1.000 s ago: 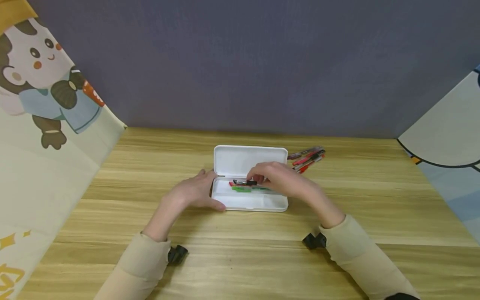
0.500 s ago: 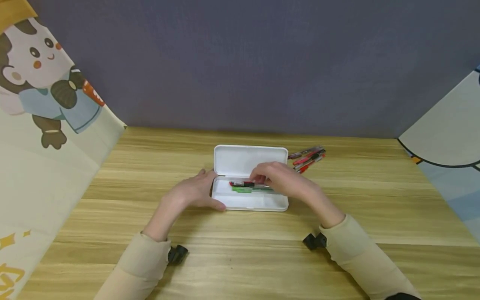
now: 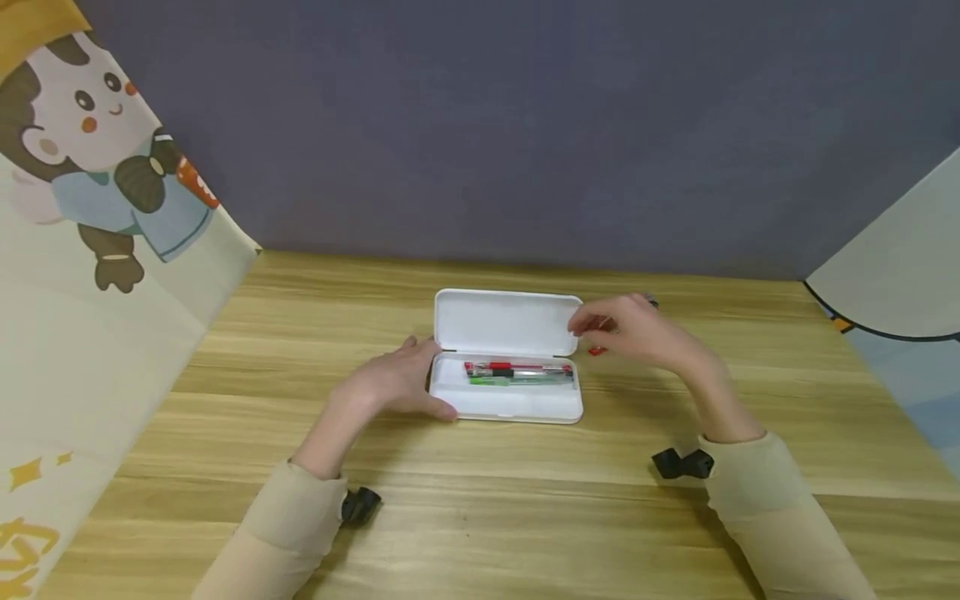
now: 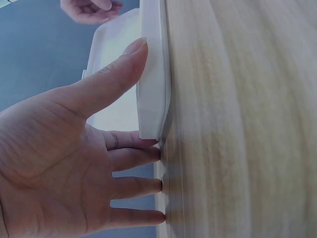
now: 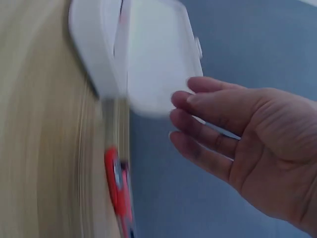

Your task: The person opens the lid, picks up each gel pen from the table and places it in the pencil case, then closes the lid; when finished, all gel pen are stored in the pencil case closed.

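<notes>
A: Starting at the left, what to say of the left hand (image 3: 397, 385)?

B: From the head, see mainly its back. From the left wrist, see the palm too: straight, spread fingers (image 4: 136, 186), with tips down at the table (image 3: 465, 500), and a thumb laid on the near side of the white pencil case (image 3: 487, 404). Not wrapped round; just resting against its left end.

A: And inside the case?

B: Best judged from the head: look in the rear compartment for a red pen (image 3: 498, 365), a black pen (image 3: 502, 373) and a green pen (image 3: 487, 382), side by side. Out of sight from the left wrist. Find the case mid-table, with its lid (image 3: 510, 321) open at the back.

A: Further right?

B: Find the right hand (image 3: 633, 331) by the lid's right end, loosely curved and holding nothing. Touching the lid or not? Cannot tell.

A: Behind that hand?

B: Nearly hidden from the head. From the right wrist, though, find loose pens (image 5: 116, 191), blurred, with one plainly red, just beyond the case's right end.

A: Now for surface and room?

B: From the left: a panel (image 3: 97, 167) with a cartoon figure, then yellowish-brown wood grain across the table, with a dark grey-blue wall (image 3: 487, 150) behind, and last, a second panel (image 3: 900, 250) with a pale rounded shape outlined in black.
</notes>
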`<state>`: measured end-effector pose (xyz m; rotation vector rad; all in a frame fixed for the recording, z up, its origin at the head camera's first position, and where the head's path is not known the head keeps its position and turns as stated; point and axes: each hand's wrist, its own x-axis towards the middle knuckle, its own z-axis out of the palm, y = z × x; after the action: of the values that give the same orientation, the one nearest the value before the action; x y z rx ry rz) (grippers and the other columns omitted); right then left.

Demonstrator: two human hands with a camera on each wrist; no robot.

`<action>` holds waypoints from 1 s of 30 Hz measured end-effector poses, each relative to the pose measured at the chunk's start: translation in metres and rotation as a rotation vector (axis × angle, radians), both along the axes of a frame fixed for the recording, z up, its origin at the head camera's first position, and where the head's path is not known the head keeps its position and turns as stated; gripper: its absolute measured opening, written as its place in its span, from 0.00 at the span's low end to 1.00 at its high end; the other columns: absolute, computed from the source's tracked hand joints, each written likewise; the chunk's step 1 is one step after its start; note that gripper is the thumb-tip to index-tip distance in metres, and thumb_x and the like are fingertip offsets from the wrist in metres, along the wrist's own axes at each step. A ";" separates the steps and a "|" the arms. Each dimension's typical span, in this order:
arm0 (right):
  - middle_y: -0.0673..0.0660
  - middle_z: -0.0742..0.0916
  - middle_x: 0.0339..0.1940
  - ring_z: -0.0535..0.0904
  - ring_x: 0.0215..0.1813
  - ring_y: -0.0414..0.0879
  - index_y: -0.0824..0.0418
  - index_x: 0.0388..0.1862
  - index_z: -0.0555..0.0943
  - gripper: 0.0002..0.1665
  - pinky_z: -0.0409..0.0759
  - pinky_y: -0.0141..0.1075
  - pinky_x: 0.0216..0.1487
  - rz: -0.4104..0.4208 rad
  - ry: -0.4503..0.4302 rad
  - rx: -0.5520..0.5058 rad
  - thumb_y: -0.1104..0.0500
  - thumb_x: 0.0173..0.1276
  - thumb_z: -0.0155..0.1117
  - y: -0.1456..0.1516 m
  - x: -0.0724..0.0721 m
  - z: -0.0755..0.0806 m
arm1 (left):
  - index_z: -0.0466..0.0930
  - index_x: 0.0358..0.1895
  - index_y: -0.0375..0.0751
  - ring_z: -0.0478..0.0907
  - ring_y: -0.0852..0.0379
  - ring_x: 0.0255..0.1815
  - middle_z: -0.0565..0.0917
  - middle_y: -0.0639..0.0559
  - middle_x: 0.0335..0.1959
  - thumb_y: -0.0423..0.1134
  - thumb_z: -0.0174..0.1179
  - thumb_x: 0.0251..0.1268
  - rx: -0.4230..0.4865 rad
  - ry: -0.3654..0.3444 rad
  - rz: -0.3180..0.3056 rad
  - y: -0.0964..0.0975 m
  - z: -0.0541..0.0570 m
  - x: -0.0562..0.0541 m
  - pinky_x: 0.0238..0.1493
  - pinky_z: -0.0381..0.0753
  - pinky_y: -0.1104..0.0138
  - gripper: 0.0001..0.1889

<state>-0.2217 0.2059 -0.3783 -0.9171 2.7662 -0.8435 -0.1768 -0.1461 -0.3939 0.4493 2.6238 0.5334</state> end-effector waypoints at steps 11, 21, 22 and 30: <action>0.60 0.92 0.46 0.89 0.50 0.56 0.63 0.55 0.86 0.15 0.88 0.40 0.52 -0.121 -0.025 -0.038 0.68 0.70 0.67 0.051 -0.022 -0.012 | 0.55 0.80 0.41 0.49 0.32 0.85 0.60 0.40 0.83 0.59 0.77 0.52 0.003 -0.002 0.002 0.000 0.000 -0.002 0.79 0.61 0.36 0.56; 0.63 0.92 0.48 0.86 0.56 0.64 0.64 0.57 0.84 0.20 0.80 0.63 0.62 -0.158 -0.016 0.045 0.71 0.66 0.69 0.070 -0.031 -0.024 | 0.56 0.79 0.40 0.50 0.32 0.85 0.61 0.40 0.82 0.58 0.77 0.52 0.010 0.004 0.001 0.002 0.000 -0.002 0.79 0.62 0.37 0.55; 0.63 0.92 0.47 0.86 0.56 0.64 0.64 0.57 0.84 0.20 0.79 0.63 0.63 -0.158 -0.017 0.047 0.72 0.66 0.69 0.071 -0.032 -0.025 | 0.56 0.79 0.40 0.50 0.31 0.85 0.61 0.40 0.82 0.58 0.77 0.52 0.011 0.004 0.000 0.002 0.000 -0.002 0.79 0.62 0.37 0.56; 0.60 0.92 0.44 0.85 0.54 0.61 0.63 0.55 0.85 0.19 0.78 0.63 0.63 -0.158 -0.013 0.100 0.71 0.65 0.70 0.075 -0.037 -0.035 | 0.56 0.79 0.41 0.50 0.32 0.85 0.61 0.40 0.82 0.59 0.77 0.51 0.005 0.000 0.007 0.002 -0.001 -0.003 0.78 0.62 0.36 0.56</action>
<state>-0.2589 0.2806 -0.4134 -0.6814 2.8696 -0.7218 -0.1800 -0.1436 -0.3949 0.4419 2.6251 0.5428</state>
